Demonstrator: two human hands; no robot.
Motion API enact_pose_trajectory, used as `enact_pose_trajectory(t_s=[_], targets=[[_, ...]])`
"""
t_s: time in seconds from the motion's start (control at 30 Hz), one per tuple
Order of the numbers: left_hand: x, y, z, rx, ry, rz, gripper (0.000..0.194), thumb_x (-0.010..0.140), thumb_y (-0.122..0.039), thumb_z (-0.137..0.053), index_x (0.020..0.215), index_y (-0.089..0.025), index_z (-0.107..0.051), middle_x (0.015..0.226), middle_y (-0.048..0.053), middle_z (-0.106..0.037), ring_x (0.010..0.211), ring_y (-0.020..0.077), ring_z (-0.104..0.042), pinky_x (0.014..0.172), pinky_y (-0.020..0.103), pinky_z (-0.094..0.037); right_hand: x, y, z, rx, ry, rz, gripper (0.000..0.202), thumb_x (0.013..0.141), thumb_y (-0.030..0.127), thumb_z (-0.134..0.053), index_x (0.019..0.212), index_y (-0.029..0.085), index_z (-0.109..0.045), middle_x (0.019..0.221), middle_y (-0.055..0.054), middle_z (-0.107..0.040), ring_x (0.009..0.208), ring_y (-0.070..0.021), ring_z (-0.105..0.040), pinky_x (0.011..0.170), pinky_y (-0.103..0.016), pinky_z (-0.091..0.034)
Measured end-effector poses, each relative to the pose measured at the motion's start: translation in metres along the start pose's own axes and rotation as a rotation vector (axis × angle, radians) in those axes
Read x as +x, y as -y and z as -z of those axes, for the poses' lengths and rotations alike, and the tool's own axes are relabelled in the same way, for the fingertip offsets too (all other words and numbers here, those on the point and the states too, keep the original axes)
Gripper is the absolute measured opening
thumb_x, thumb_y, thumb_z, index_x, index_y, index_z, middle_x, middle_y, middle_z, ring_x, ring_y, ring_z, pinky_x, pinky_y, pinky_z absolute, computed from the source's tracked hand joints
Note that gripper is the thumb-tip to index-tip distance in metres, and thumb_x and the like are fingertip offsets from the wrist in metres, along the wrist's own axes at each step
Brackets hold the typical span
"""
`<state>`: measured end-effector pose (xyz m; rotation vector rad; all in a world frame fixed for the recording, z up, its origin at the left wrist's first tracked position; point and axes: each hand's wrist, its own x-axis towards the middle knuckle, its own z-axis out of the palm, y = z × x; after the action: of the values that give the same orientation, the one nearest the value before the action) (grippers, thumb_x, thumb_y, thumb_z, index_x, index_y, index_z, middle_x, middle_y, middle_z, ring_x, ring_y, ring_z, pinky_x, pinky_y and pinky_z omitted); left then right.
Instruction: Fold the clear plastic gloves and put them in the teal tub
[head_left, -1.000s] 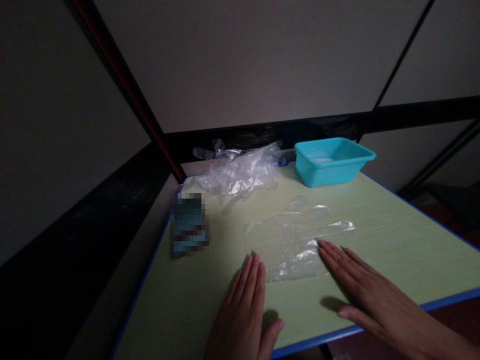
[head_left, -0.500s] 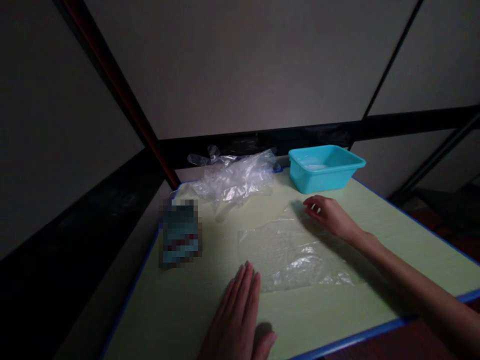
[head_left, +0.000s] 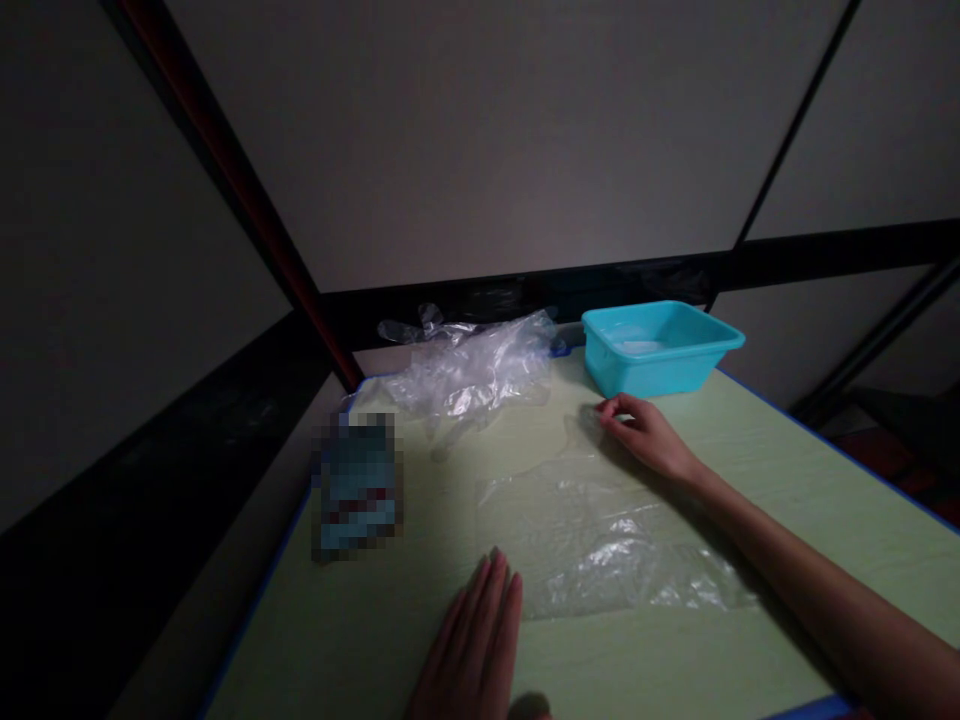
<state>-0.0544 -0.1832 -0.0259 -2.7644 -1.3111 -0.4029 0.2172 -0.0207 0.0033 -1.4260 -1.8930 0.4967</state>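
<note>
1. Head view shows me one flat plastic glove (head_left: 562, 510), clear and thin, lying on the worktop (head_left: 337, 640). Its long axis goes mostly from left to right, with the cuff at left and the finger pieces toward right and far side.
2. Right hand (head_left: 652, 440) is the nearer one to the far finger piece of this glove. From its fingertips, the main part of the glove lies toward me and somewhat to the left; the right forearm passes over the right end.
3. On that hand, thumb and index are closed together at the tip of the far finger piece, and I judge that they pinch the film.
4. Left hand (head_left: 469, 650) is laid flat, palm down, its fingers straight and nearly together, holding nothing. It is just beside the near cuff corner; whether it touches the film, I cannot tell.
5. Beyond the right hand stands a turquoise basin (head_left: 652, 378). Farther left is a loose pile of clear gloves (head_left: 484, 370), and a blurred packet (head_left: 360, 485) is near the left edge.
</note>
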Motion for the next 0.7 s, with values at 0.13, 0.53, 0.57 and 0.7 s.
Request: enact_pose_trajectory(t_s=[0.13, 0.53, 0.57, 0.7], targets=[[0.000, 0.000, 0.001, -0.030, -0.020, 0.004, 0.084, 0.078, -0.035, -0.052, 0.136, -0.014, 0.005, 0.133, 0.013, -0.033, 0.119, 0.0259, -0.036, 0.094, 0.036, -0.037, -0.006, 0.015, 0.018, 0.429, 0.154, 0.015, 0.023, 0.078, 0.042, -0.050, 0.074, 0.020, -0.043, 0.082, -0.005, -0.061, 0.080, -0.0173, -0.057, 0.068, -0.028, -0.043], [0.000, -0.004, 0.010, -0.126, -0.049, 0.095, 0.081, 0.076, -0.020, -0.050, 0.136, -0.024, 0.004, 0.137, 0.009, -0.028, 0.119, 0.0250, -0.036, 0.092, 0.038, -0.040, -0.016, 0.022, 0.027, 0.574, 0.450, 0.003, 0.030, 0.081, 0.046, -0.045, 0.083, 0.016, -0.048, 0.072, -0.004, -0.064, 0.065, -0.0142, -0.058, 0.059, -0.027, -0.041], [0.004, -0.004, 0.017, -0.140, -0.046, 0.090, 0.081, 0.075, -0.018, -0.050, 0.136, -0.025, 0.002, 0.137, 0.008, -0.028, 0.120, 0.0245, -0.036, 0.092, 0.038, -0.039, -0.016, 0.023, 0.025, 0.582, 0.406, 0.000, 0.031, 0.082, 0.047, -0.044, 0.083, 0.016, -0.048, 0.079, -0.006, -0.064, 0.070, -0.0148, -0.059, 0.061, -0.027, -0.042], [0.037, -0.005, 0.048, -0.257, -0.001, 0.067, 0.069, 0.076, -0.018, -0.051, 0.134, -0.025, -0.015, 0.137, 0.005, -0.030, 0.120, 0.0208, -0.034, 0.096, 0.036, -0.035, -0.016, 0.026, 0.016, 0.639, 0.390, -0.017, 0.032, 0.082, 0.046, -0.045, 0.090, 0.016, -0.048, 0.098, -0.010, -0.060, 0.088, -0.0177, -0.057, 0.071, -0.031, -0.044]])
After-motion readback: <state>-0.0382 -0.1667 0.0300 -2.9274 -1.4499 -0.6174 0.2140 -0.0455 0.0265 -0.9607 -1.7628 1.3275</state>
